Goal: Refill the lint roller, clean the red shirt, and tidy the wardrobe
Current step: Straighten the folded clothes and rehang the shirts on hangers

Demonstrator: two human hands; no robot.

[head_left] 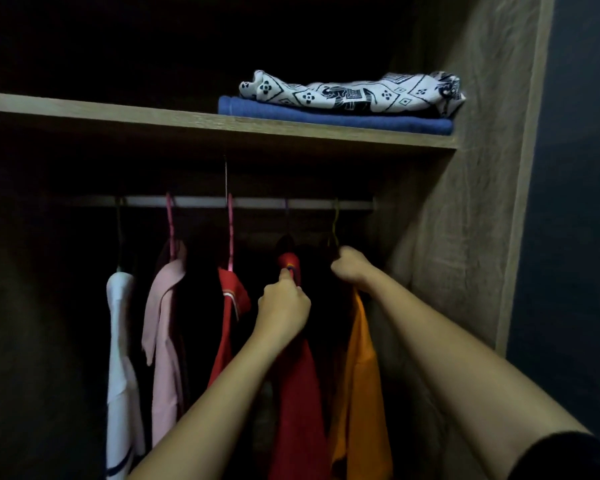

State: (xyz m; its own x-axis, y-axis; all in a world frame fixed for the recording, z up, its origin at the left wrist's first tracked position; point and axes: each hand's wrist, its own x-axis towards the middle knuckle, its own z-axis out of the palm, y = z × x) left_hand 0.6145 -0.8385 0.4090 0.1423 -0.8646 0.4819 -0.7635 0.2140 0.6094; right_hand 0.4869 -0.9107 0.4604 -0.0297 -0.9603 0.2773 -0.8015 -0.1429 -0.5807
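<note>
Inside a dark wardrobe, a red shirt (297,393) hangs from the rail (257,203). My left hand (284,306) is closed on its shoulder near the collar. To its right hangs an orange shirt (359,386) on a yellowish hanger (335,220). My right hand (352,266) grips the top of that shirt at the hanger. A second red garment with a striped collar (231,317) hangs left of my left hand on a pink hanger. No lint roller is in view.
A pink shirt (165,327) and a white garment (120,358) hang further left. On the shelf (118,114) above lie a folded blue cloth (326,116) and a black-and-white patterned cloth (354,93). The wardrobe's wooden side wall (471,202) stands close on the right.
</note>
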